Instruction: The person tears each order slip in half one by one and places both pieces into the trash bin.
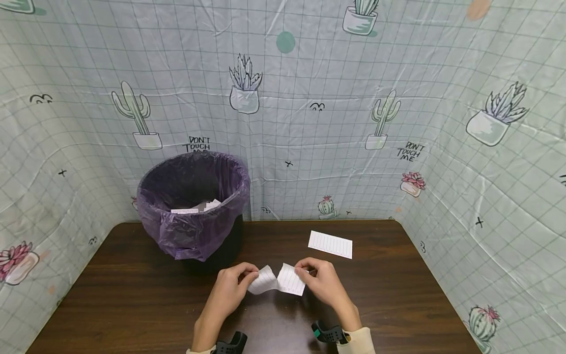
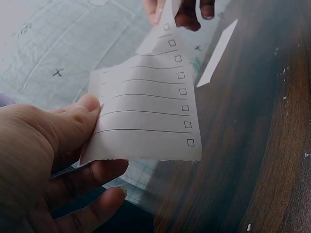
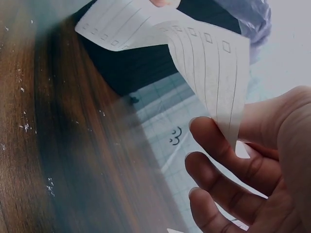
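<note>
Between both hands is a lined paper slip [image 1: 289, 281] with small checkboxes along one edge. It is torn partway across, and its two halves still join at the near edge in the head view. My left hand [image 1: 231, 287] pinches the left half between thumb and fingers; the left wrist view shows the thumb on top of the paper [image 2: 146, 111]. My right hand [image 1: 325, 281] pinches the right half. In the right wrist view the paper [image 3: 209, 68] bends and twists between the hands, the right hand's other fingers [image 3: 214, 172] standing off it.
A second lined slip [image 1: 330, 244] lies flat on the dark wooden table [image 1: 146, 305], beyond the right hand. A black bin with a purple liner [image 1: 190, 236] stands at the back left, holding paper pieces [image 1: 184, 211]. A printed curtain [image 1: 300, 123] surrounds the table's back and sides.
</note>
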`<state>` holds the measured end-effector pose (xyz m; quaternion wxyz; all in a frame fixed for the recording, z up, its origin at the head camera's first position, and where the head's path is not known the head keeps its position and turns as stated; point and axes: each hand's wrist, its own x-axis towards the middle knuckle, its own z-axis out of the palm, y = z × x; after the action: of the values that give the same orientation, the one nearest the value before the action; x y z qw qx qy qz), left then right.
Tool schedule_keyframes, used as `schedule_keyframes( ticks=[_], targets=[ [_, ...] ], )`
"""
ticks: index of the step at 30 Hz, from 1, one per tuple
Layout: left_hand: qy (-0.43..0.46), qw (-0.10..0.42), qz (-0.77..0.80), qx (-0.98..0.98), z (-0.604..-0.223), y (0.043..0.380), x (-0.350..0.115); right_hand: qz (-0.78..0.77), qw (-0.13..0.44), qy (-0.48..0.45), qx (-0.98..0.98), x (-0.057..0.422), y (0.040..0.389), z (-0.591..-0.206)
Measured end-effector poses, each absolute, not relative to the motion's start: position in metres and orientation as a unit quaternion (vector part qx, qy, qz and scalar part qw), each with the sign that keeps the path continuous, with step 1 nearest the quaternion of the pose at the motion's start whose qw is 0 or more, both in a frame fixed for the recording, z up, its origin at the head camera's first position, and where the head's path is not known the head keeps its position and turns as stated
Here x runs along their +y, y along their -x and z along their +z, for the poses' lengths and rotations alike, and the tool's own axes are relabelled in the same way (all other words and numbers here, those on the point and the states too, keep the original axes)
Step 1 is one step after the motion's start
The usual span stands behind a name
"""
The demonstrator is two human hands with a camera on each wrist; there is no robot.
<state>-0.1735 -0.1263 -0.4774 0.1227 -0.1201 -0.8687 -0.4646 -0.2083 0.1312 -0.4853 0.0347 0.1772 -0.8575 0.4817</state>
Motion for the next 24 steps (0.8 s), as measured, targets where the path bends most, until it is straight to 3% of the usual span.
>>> schedule_keyframes(
  ticks=[24],
  targets=[
    [0.119,0.164,-0.460,-0.864,-0.4768,0.1721,-0.1339,0.470,0.052,-0.151,-0.868,0.1361,0.2104,-0.4902]
  ],
)
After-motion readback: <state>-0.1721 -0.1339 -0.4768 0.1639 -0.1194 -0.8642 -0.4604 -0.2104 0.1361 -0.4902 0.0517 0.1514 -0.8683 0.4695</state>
